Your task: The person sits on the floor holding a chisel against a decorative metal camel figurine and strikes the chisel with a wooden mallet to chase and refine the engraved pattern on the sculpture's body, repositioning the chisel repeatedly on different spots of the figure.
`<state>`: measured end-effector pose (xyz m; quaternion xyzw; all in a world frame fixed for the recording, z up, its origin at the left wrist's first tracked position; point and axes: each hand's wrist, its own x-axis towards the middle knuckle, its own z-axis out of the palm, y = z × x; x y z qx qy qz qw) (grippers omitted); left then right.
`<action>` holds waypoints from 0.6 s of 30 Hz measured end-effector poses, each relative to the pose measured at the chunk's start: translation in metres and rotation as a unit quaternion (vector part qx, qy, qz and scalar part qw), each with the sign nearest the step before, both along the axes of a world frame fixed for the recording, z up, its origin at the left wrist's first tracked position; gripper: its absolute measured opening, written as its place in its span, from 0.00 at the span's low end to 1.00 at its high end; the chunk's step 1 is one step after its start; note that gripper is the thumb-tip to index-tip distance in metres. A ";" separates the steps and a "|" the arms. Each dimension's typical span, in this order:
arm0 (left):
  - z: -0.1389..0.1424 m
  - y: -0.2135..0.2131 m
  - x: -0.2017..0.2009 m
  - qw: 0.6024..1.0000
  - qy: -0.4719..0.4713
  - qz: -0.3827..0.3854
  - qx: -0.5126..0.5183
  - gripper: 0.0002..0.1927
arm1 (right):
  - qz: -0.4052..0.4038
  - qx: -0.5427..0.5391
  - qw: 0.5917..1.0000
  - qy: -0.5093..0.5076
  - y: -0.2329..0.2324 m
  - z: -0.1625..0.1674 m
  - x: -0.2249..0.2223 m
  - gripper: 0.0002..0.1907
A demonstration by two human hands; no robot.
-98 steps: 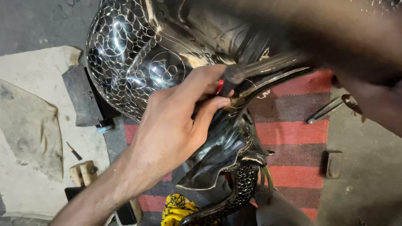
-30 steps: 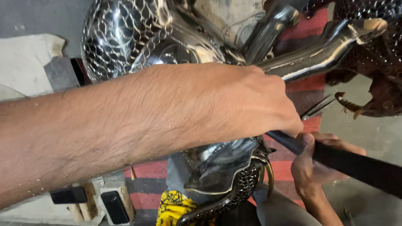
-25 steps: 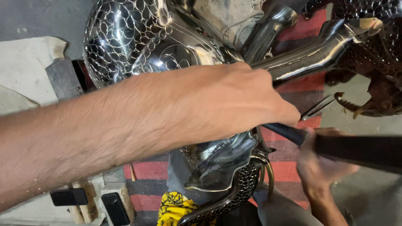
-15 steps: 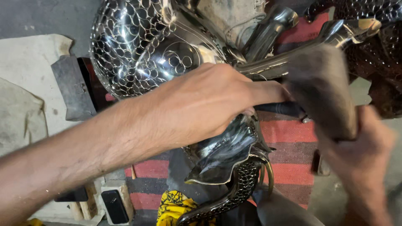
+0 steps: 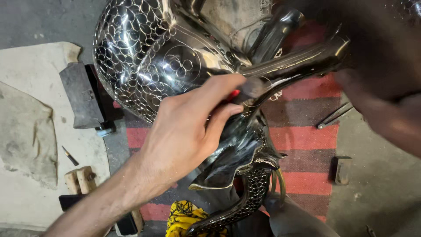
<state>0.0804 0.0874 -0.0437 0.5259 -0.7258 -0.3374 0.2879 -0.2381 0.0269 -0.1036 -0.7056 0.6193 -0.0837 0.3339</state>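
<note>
In the head view, the left hand comes up from the lower left and lies against a large polished metal sculpture, a dark, mirror-bright piece whose rounded body is covered with engraved rings like scales. Its fingers are curled closed around a small tool with a red part showing between thumb and forefinger; the dark tip of that tool pokes out just past the fingertips and touches the sculpture where a long curved metal limb branches off to the right. Just above the grip sits the engraved round medallion of circles on the sculpture's body; directly below the grip the metal folds into a smooth, glossy flap, and beneath that a perforated, scale-patterned strip curves down toward the bottom edge. The right hand is a dark blur well to the right of the grip, close to the lens; whether it holds anything cannot be told. Beyond the grip on that side a red and grey striped mat lies under the sculpture, with a pair of metal tongs on the concrete floor at its edge. Well to the left of the grip a grey metal block rests on a pale sheet, and a wooden-handled tool lies lower down. A yellow patterned cloth shows below the wrist.
</note>
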 end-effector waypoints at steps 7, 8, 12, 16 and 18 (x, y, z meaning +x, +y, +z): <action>-0.013 0.018 -0.005 0.989 0.084 0.116 0.030 0.16 | 0.144 -0.082 0.986 0.011 -0.033 0.041 0.032 0.07; -0.014 0.020 -0.006 0.986 0.107 0.127 0.029 0.17 | 0.161 -0.092 0.983 0.014 -0.036 0.048 0.036 0.08; -0.016 0.021 -0.009 0.987 0.038 0.158 0.004 0.17 | 0.212 -0.128 0.968 0.034 -0.039 0.066 0.042 0.13; -0.006 0.013 -0.006 0.991 0.067 0.118 -0.014 0.16 | 0.195 -0.129 0.967 0.105 -0.032 0.068 0.043 0.14; 0.000 0.004 -0.003 0.997 0.052 0.052 -0.035 0.15 | 0.165 -0.149 0.974 0.036 -0.023 0.066 0.043 0.16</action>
